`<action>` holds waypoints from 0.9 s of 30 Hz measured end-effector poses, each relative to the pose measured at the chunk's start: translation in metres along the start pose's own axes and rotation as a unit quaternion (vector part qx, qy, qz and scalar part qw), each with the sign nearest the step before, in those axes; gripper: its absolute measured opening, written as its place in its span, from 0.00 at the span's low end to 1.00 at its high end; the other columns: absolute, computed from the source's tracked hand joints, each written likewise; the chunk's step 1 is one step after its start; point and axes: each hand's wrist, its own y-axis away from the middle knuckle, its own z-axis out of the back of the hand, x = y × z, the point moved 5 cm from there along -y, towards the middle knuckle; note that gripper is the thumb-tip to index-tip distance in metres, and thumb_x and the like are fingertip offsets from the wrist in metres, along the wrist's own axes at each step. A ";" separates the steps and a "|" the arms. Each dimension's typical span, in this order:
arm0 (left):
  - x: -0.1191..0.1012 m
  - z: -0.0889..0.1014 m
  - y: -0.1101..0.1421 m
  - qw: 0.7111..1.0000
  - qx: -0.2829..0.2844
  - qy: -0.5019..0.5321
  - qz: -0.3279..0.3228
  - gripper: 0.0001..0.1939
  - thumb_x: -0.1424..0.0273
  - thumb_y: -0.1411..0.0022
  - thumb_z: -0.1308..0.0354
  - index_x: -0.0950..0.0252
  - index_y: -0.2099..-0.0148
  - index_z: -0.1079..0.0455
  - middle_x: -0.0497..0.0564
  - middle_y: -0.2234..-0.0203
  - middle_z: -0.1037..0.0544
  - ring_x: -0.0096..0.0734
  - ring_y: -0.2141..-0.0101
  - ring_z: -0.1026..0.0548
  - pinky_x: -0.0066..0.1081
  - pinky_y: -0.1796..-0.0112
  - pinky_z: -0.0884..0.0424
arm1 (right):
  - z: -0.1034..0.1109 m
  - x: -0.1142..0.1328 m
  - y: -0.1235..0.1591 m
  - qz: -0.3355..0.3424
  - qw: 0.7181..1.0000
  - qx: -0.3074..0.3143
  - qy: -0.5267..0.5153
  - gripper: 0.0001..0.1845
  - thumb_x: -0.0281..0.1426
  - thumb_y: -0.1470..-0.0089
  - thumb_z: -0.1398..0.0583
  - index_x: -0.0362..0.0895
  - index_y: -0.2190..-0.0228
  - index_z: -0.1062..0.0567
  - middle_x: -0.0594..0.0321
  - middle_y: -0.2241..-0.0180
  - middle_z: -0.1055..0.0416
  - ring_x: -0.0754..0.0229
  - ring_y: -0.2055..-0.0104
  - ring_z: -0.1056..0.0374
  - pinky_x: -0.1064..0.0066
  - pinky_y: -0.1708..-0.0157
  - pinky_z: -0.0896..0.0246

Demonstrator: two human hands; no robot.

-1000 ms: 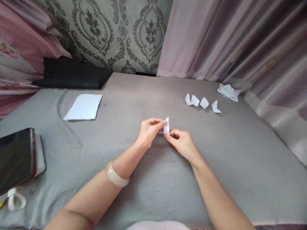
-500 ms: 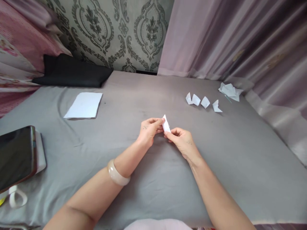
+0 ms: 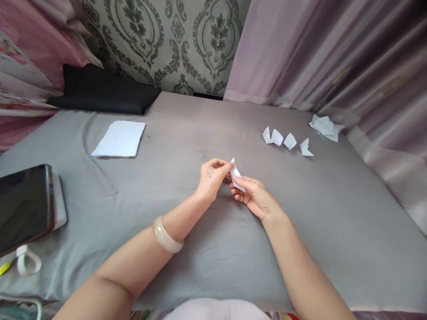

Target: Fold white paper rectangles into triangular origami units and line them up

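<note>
The left hand (image 3: 212, 178) pinches the far end of a folded white paper (image 3: 235, 171) above the grey cloth (image 3: 187, 151), its tip pointing forward and slightly left, its long axis slanting back rightward to the right hand (image 3: 255, 195), which clamps its near part.

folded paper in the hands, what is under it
Curled fingers of the right hand show beneath the folded paper, with gray cloth farther below. The paper's underside and whatever it directly covers are hidden.
</note>
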 end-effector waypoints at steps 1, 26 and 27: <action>0.000 0.000 0.000 1.000 0.000 -0.002 0.002 0.09 0.69 0.52 0.35 0.67 0.76 0.32 0.45 0.82 0.30 0.22 0.79 0.32 0.24 0.75 0.35 | 0.000 0.000 0.000 -0.007 1.000 -0.002 0.000 0.11 0.35 0.54 0.33 0.41 0.69 0.22 0.62 0.73 0.26 0.68 0.74 0.31 0.80 0.77 0.34; -0.002 0.005 -0.006 1.000 -0.001 -0.007 0.020 0.10 0.71 0.54 0.35 0.67 0.79 0.33 0.45 0.85 0.32 0.21 0.82 0.34 0.25 0.78 0.38 | -0.004 -0.002 0.001 0.010 0.998 0.049 0.047 0.14 0.39 0.56 0.32 0.41 0.73 0.24 0.66 0.78 0.27 0.71 0.78 0.33 0.80 0.76 0.37; -0.002 0.005 -0.007 1.000 0.005 -0.003 0.022 0.10 0.71 0.54 0.34 0.67 0.78 0.33 0.45 0.85 0.32 0.21 0.82 0.34 0.25 0.77 0.38 | -0.004 -0.002 0.001 0.015 0.998 0.046 0.049 0.15 0.40 0.56 0.32 0.41 0.73 0.24 0.66 0.78 0.27 0.70 0.77 0.33 0.80 0.76 0.37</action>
